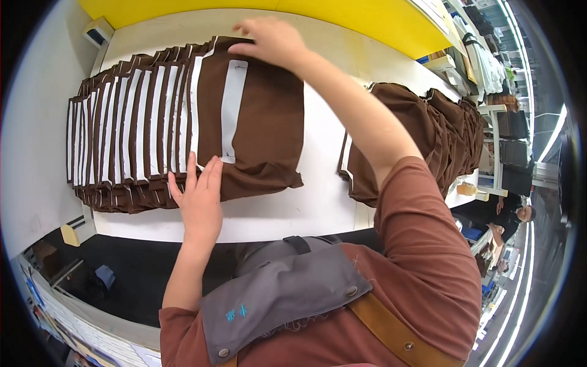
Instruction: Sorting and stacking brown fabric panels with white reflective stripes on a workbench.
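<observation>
A brown cloth piece (269, 116) lies flat on top at the right end of an overlapping row of brown cloth pieces (131, 122), each showing a white strip along its edge. One loose-looking white strip (232, 110) runs across the top piece. My left hand (200, 199) rests with fingers spread on the near edge of the row, fingertips beside the lower end of that strip. Over the far edge of the same cloth is my right hand (272, 41), its thumb apart from the stretched fingers. Neither hand visibly grips anything.
A second heap of brown cloth (416, 134) lies to the right on the white table (324, 134). A yellow panel (342, 21) borders the table's far side, a white wall (36, 134) the left. Shelves stand at the right, where another person (523, 213) is visible farther off.
</observation>
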A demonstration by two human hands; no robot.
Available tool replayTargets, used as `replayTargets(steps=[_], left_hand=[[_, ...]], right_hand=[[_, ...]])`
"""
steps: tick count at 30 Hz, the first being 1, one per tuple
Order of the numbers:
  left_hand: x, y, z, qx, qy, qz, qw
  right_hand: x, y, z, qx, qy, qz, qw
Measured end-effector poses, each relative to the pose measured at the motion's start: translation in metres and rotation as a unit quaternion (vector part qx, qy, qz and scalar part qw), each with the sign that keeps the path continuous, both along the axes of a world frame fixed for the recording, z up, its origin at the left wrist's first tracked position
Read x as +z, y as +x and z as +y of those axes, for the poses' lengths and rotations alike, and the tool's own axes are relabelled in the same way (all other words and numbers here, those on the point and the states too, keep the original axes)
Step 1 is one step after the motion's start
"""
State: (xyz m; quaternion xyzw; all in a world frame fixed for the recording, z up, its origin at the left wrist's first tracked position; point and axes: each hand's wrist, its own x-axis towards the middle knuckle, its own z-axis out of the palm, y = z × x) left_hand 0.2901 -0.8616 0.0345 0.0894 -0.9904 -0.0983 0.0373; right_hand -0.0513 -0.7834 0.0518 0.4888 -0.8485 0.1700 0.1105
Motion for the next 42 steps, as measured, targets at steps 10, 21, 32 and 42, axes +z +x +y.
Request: replayTargets(steps=[10,21,32,42], left_hand=[[0.035,0.005,0.106,0.048,0.211,0.244,0.945],[-0.024,-0.048,0.249,0.150,0.554,-0.078,0.815],[0.000,-0.039,0.254,0.134,0.720,0.005,0.681],[-0.002,-0.014,0.245,0.166,0.719,0.142,0.659]], right_hand=[[-0.021,-0.077,0.277,-0.123,0.189,-0.103,0.969],[0.091,0.011,0.316,0.069,-0.047,-0.198,0.977],[0.188,0.039,0.336,0.141,-0.259,-0.212,0.932],[0.190,0.052,0.296,0.080,-0.332,-0.369,0.864]])
